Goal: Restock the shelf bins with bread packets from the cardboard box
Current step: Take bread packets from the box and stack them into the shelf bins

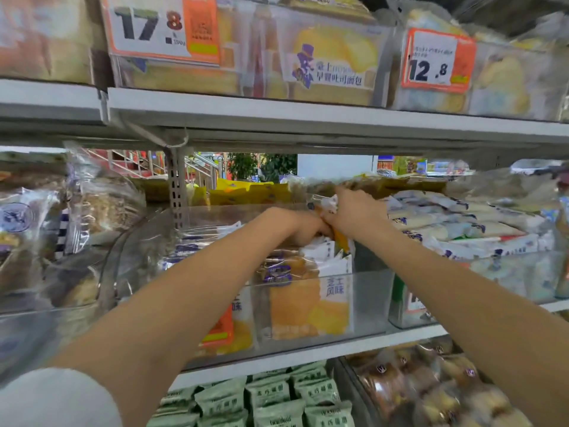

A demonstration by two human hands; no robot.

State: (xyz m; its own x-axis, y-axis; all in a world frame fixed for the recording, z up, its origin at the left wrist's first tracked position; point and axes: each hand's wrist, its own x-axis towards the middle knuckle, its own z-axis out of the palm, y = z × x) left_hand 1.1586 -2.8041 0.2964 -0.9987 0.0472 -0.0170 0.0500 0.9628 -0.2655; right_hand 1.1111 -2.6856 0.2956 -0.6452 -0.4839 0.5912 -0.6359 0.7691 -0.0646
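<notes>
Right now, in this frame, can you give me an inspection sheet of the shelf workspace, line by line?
Surface: white metal shelf carrying clear plastic bins.
Job's things: yellow-and-white bread packets standing in the middle bin; cardboard box not in view.
Clutter: orange price tags above, green packets below.
Hands: left hand and right hand both reach into the middle bin, the right pinching a packet edge; the left's grip is hidden.
Cables: nothing seen.
Surroundings: blurred shop aisle behind the shelf.

Two price tags (160, 29) above; perhaps plants (261, 166) behind.
</notes>
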